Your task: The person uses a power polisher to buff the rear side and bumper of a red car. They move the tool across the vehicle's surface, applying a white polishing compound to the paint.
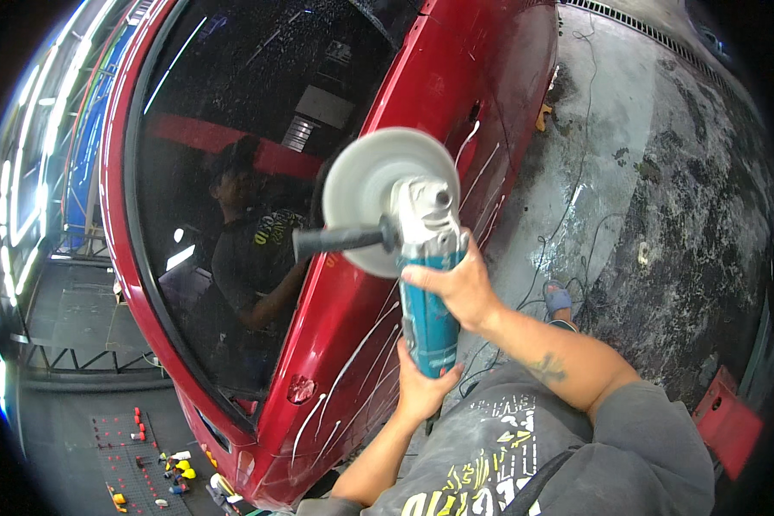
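Observation:
Both my hands grip a teal polisher (434, 322) with a grey metal head, held up in front of the red car (361, 267). My right hand (460, 284) wraps the body just behind the head. At the rear end, my left hand (426, 387) holds the body from below. A round whitish pad (365, 176) is on the head; I cannot tell whether it is spinning. The black side handle (340, 241) sticks out to the left, with no hand on it. White streaks (346, 357) of a paste-like liquid run along the car's side panel.
The car's dark side window (224, 198) reflects a person. Cords (542, 258) lie on the stained floor (688, 206) at right, near my sandalled foot (559, 298). A red object (724, 421) stands at lower right. Several small tools (176, 469) are at lower left.

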The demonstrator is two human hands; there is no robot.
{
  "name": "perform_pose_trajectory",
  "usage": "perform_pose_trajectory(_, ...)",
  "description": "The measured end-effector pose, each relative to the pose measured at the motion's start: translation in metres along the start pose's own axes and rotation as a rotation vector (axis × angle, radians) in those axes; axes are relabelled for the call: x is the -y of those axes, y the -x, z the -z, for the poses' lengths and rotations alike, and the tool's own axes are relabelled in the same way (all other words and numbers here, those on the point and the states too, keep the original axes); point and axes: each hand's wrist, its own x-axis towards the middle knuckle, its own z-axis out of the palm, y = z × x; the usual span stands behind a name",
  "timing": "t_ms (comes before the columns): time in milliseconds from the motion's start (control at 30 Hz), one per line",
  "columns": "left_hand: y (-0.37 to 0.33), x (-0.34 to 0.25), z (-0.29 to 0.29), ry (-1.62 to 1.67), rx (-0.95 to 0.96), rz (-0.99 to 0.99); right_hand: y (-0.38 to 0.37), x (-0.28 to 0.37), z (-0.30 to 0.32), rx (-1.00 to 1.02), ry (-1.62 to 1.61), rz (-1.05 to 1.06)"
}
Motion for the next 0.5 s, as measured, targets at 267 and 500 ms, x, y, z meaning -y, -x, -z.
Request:
perform_pose_trajectory(267, -0.141, -0.148, -0.071, -0.065, 0.102, -0.053, -0.143, 0.115, 0.085, -0.071, -0.188, 0.033)
perform_pose_trajectory(500, -0.152, -0.163, -0.090, 0.022, 0.142, -0.006, -0.155, 0.134, 0.094, -0.021, -0.157, 0.008)
